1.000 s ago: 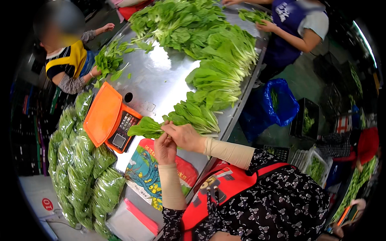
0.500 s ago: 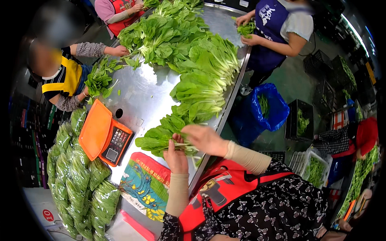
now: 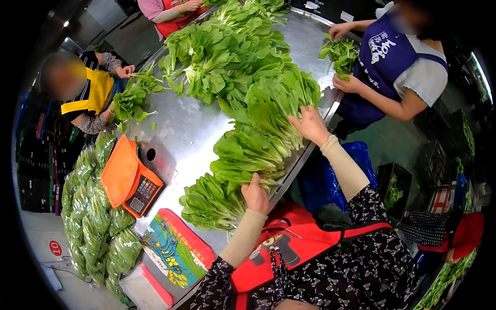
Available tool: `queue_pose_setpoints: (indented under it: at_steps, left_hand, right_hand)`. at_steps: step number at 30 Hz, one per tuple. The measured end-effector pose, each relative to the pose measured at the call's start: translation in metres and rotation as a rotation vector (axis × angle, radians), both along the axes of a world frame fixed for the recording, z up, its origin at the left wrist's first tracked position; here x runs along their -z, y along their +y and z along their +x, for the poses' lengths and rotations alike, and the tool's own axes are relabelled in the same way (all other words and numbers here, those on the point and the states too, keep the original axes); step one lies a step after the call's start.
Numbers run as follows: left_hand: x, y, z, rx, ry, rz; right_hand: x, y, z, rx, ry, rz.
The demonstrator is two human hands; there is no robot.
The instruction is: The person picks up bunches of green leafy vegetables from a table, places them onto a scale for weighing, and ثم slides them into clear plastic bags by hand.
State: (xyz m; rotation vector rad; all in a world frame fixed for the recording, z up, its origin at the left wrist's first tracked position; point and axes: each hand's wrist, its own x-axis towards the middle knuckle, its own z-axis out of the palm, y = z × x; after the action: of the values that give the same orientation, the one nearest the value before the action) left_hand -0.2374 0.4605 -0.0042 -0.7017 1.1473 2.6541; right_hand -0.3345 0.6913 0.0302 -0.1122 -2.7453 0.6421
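A row of leafy green vegetables (image 3: pixel 248 147) with pale stems lies along the right side of the metal table (image 3: pixel 178 126), stems toward the edge. My left hand (image 3: pixel 256 197) is at the near end of the row, its fingers extended against the stems. Beside it a separate bunch of greens (image 3: pixel 211 202) rests on the table. Farther up the row my right hand (image 3: pixel 311 125) reaches onto the stems with its thumb and fingers apart. Neither hand visibly lifts anything. Some fingertips are hidden among leaves and stems.
An orange scale (image 3: pixel 121 168) stands at left, by bagged greens (image 3: pixel 95 222). Near me lies a colourful printed package (image 3: pixel 178 248). Co-workers handle greens across the table and at far right. A blue bag (image 3: pixel 315 188) and a black crate (image 3: pixel 395 188) are on the floor at right.
My hands were together at the near bunch; that bunch now lies on the table. My right hand has moved far up the row, my left slightly right. The view has shifted.
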Motion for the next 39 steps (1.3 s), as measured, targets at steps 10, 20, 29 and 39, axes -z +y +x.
queue_pose_setpoints:
  at_steps: [10,20,29,39]
  left_hand:
    - [-0.03,0.018,-0.037,0.248,0.01,-0.252]
    - [-0.041,0.017,-0.037,0.288,0.1,-0.23]
    - [-0.042,0.01,-0.041,0.281,-0.09,-0.092]
    - [-0.028,0.001,-0.04,0.176,-0.152,-0.109]
  right_hand:
    - [-0.005,-0.021,0.015,-0.189,0.096,0.028]
    - [-0.007,-0.06,0.044,-0.348,0.064,-0.108]
    - [-0.005,-0.094,0.069,-0.496,0.087,-0.052]
    - [-0.033,-0.059,0.033,-0.245,0.182,-0.346]
